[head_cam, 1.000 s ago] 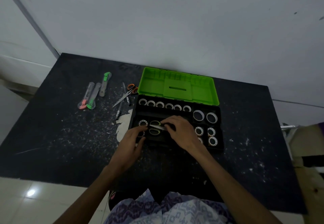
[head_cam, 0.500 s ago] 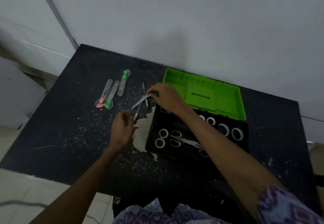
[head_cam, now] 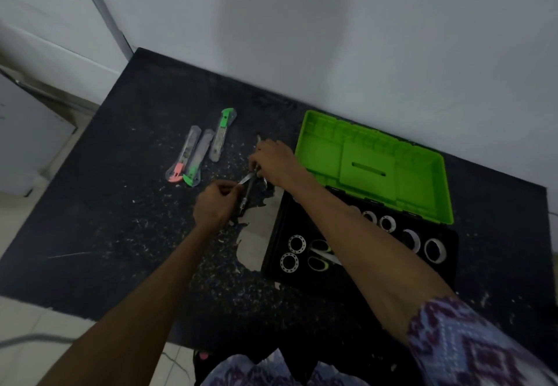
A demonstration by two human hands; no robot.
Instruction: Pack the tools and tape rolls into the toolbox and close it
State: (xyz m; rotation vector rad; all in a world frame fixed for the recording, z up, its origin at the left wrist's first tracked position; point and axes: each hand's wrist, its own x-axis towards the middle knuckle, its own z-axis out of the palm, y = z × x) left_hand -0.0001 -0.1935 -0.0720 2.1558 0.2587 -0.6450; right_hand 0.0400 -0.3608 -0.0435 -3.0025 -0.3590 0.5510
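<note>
The black toolbox (head_cam: 271, 252) stands open with its green lid (head_cam: 374, 168) tipped back. Inside lie several white tape rolls (head_cam: 434, 251) and a pair of green-handled scissors (head_cam: 321, 255). Left of the box, my right hand (head_cam: 274, 162) grips the handle end of a second pair of scissors (head_cam: 249, 177) on the table. My left hand (head_cam: 216, 204) pinches the tip of its blades. A dark pen-like tool (head_cam: 246, 201) lies under them, between both hands. Three utility knives (head_cam: 199, 156) lie farther left.
The black table top (head_cam: 105, 204) is scattered with pale scraps, and a worn pale patch (head_cam: 256, 234) sits beside the toolbox. A white wall rises right behind the lid. The table's front edge drops to a tiled floor at lower left.
Both hands left the toolbox, where green-handled scissors now lie, and moved left to the scissors on the table. My left hand closed on the blade tip. The view swung left.
</note>
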